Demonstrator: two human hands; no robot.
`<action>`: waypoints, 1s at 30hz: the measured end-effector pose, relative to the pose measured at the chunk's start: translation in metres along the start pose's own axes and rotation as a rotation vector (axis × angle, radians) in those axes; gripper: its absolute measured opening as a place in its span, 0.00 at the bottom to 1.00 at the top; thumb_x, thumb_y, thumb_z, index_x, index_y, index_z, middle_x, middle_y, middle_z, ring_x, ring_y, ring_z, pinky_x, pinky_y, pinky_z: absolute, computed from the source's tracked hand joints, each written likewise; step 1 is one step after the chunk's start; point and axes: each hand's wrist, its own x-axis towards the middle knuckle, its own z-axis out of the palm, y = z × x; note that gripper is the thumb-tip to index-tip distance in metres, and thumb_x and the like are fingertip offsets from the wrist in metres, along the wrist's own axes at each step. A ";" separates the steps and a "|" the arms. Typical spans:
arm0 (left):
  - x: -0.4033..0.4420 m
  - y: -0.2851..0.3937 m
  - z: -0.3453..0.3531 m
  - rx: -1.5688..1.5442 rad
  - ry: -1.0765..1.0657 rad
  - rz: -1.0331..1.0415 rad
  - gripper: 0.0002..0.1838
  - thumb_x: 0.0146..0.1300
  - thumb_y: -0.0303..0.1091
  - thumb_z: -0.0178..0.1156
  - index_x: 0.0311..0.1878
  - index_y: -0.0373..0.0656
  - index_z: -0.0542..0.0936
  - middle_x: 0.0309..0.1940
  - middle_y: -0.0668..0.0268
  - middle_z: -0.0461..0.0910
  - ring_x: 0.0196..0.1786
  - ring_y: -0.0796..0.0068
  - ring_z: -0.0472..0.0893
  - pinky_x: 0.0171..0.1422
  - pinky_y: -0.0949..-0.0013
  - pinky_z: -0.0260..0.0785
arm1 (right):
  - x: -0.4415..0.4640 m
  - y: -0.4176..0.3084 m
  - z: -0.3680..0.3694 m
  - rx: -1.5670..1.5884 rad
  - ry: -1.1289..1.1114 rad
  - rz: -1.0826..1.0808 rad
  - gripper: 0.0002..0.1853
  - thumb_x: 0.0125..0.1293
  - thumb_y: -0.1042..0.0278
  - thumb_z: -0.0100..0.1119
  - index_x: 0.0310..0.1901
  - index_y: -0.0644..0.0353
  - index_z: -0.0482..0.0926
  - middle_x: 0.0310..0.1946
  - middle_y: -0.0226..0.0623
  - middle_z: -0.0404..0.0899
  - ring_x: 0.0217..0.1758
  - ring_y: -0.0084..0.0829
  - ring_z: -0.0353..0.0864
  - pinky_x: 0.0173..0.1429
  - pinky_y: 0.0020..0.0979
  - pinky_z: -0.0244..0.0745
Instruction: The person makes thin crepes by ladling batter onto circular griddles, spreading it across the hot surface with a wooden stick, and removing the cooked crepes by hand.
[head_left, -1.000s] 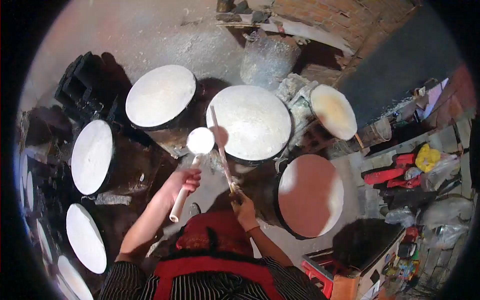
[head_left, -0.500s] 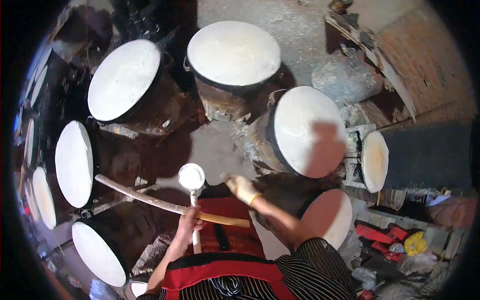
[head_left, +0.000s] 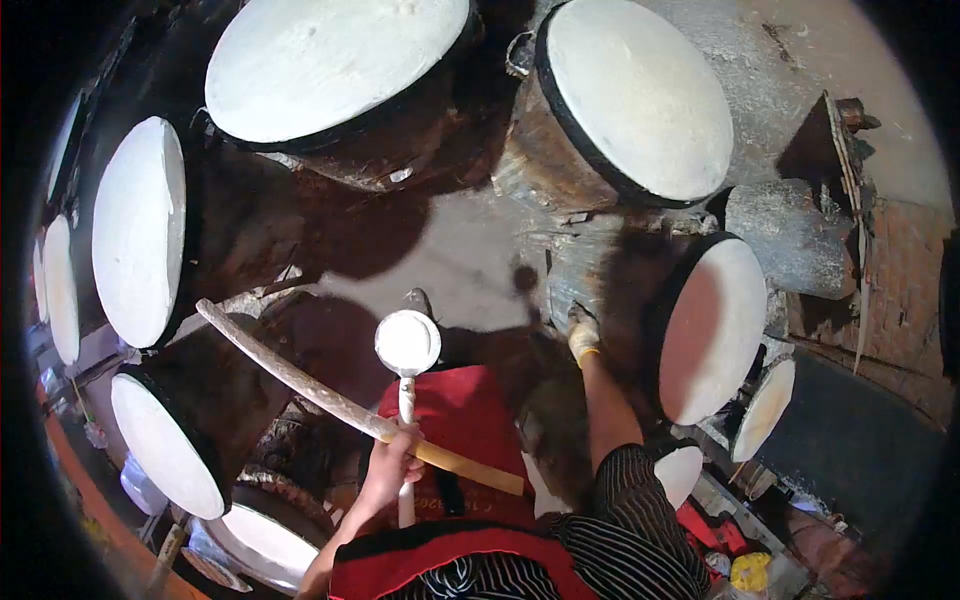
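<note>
My left hand point(head_left: 390, 468) is closed around two things at once. One is a ladle point(head_left: 408, 342) with a pale straight handle and a round bowl that looks white inside. The other is a long curved wooden stick point(head_left: 300, 378), whitish along its far part and yellow-brown at the near end, crossing the ladle's handle. My right hand point(head_left: 583, 338), in a pale glove with a yellow cuff, reaches to the lower side of a rusty drum point(head_left: 575, 265). Its fingers look bunched against a small dark spot there; what they hold, if anything, is too small to make out.
Several drums with round white tops, such as the far one point(head_left: 640, 100) and the left one point(head_left: 138, 232), stand in a ring around me. A red apron point(head_left: 455, 400) hangs in front of my body. Red and yellow bags point(head_left: 748, 572) lie at lower right.
My view has turned and moved closer to the drums. My right hand has moved from beside the ladle out to the drum's side. My left hand keeps the ladle and stick.
</note>
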 end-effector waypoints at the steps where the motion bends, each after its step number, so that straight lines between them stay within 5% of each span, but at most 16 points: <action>1: -0.002 0.000 0.001 0.003 0.019 0.009 0.08 0.70 0.36 0.51 0.47 0.45 0.67 0.29 0.70 0.67 0.22 0.83 0.63 0.20 0.79 0.53 | -0.010 -0.017 -0.007 0.189 -0.031 0.107 0.19 0.71 0.61 0.52 0.57 0.63 0.77 0.51 0.46 0.82 0.51 0.46 0.79 0.59 0.35 0.71; 2: -0.003 0.002 0.002 0.006 0.035 0.017 0.08 0.70 0.36 0.52 0.47 0.46 0.67 0.29 0.70 0.67 0.22 0.84 0.63 0.20 0.79 0.53 | 0.030 0.066 0.010 0.037 0.030 0.030 0.20 0.70 0.58 0.53 0.55 0.63 0.78 0.52 0.52 0.80 0.54 0.48 0.79 0.60 0.36 0.69; 3: -0.003 0.003 0.005 0.008 0.047 0.030 0.08 0.69 0.36 0.52 0.47 0.46 0.67 0.28 0.70 0.67 0.22 0.84 0.63 0.20 0.79 0.53 | 0.029 0.067 0.009 -0.043 0.021 -0.010 0.20 0.70 0.58 0.53 0.55 0.63 0.79 0.52 0.52 0.80 0.54 0.48 0.79 0.60 0.36 0.70; 6: -0.005 0.007 0.009 -0.030 0.118 0.030 0.08 0.69 0.35 0.52 0.46 0.46 0.67 0.28 0.71 0.67 0.22 0.84 0.63 0.20 0.80 0.53 | 0.008 0.018 -0.010 -0.285 0.012 -0.056 0.20 0.70 0.58 0.53 0.55 0.64 0.79 0.52 0.53 0.80 0.54 0.49 0.79 0.60 0.36 0.70; 9: -0.007 0.006 0.012 -0.064 0.106 0.037 0.07 0.68 0.35 0.52 0.46 0.46 0.68 0.28 0.71 0.67 0.21 0.84 0.63 0.20 0.80 0.53 | -0.005 -0.016 -0.014 0.040 -0.027 0.010 0.20 0.70 0.59 0.53 0.55 0.66 0.78 0.52 0.56 0.79 0.55 0.50 0.78 0.60 0.37 0.70; 10: -0.007 0.005 0.014 -0.068 0.108 0.041 0.07 0.68 0.34 0.52 0.46 0.46 0.68 0.28 0.71 0.67 0.21 0.84 0.63 0.20 0.80 0.53 | -0.010 -0.025 -0.018 -0.144 -0.025 -0.056 0.20 0.70 0.59 0.52 0.54 0.67 0.78 0.52 0.58 0.78 0.55 0.51 0.78 0.60 0.38 0.70; 17: -0.018 -0.002 0.035 -0.089 0.131 0.065 0.08 0.67 0.34 0.53 0.45 0.43 0.69 0.27 0.71 0.67 0.19 0.84 0.61 0.19 0.80 0.51 | 0.001 -0.015 -0.010 -0.252 -0.051 0.004 0.18 0.71 0.61 0.49 0.53 0.66 0.79 0.52 0.52 0.80 0.54 0.50 0.78 0.59 0.37 0.70; 21: -0.024 -0.010 0.040 -0.072 0.157 0.107 0.08 0.66 0.34 0.54 0.43 0.41 0.71 0.27 0.70 0.67 0.19 0.84 0.60 0.19 0.80 0.51 | 0.013 0.001 0.005 0.206 -0.038 0.109 0.17 0.70 0.62 0.51 0.52 0.64 0.79 0.50 0.43 0.82 0.51 0.40 0.77 0.58 0.33 0.69; 25: -0.028 -0.023 0.030 -0.131 0.122 0.156 0.09 0.66 0.34 0.55 0.43 0.39 0.71 0.27 0.68 0.68 0.19 0.84 0.61 0.19 0.80 0.52 | 0.008 0.003 -0.002 -0.172 -0.014 -0.058 0.18 0.72 0.60 0.49 0.52 0.64 0.80 0.46 0.42 0.81 0.46 0.37 0.74 0.56 0.33 0.68; 26: -0.030 -0.024 0.028 -0.141 0.126 0.155 0.09 0.66 0.34 0.55 0.43 0.39 0.71 0.27 0.68 0.68 0.19 0.84 0.61 0.19 0.80 0.52 | 0.024 0.019 0.011 0.521 -0.058 0.221 0.19 0.72 0.59 0.47 0.54 0.63 0.79 0.49 0.44 0.81 0.48 0.39 0.76 0.58 0.32 0.68; 30: -0.046 -0.017 0.029 -0.155 0.113 0.229 0.08 0.65 0.33 0.56 0.41 0.40 0.70 0.26 0.70 0.67 0.19 0.84 0.62 0.18 0.80 0.52 | -0.003 -0.034 -0.006 -0.308 -0.090 0.048 0.18 0.64 0.54 0.54 0.46 0.57 0.82 0.49 0.47 0.82 0.54 0.46 0.79 0.56 0.41 0.74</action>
